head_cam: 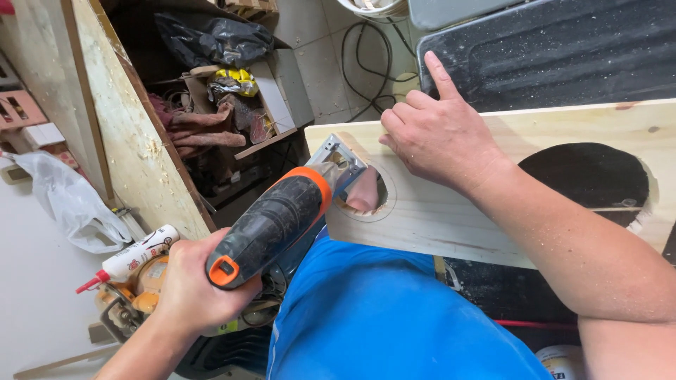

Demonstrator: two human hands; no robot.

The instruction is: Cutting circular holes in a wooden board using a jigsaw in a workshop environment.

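left hand (186, 285) gripping jigsaw (282, 214), right hand (436, 134) pressing board (493, 211)

Black-orange jigsaw (271, 225); pale wood board (507, 204); blue shirt (380, 317).

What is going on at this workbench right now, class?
A person is working a jigsaw on a pale wooden board. The left hand grips the saw's black and orange handle, with its front end at a round hole in the board. The right hand presses flat on the board beside that hole. A larger dark cutout shows further along. A glue tube lies by the left hand.
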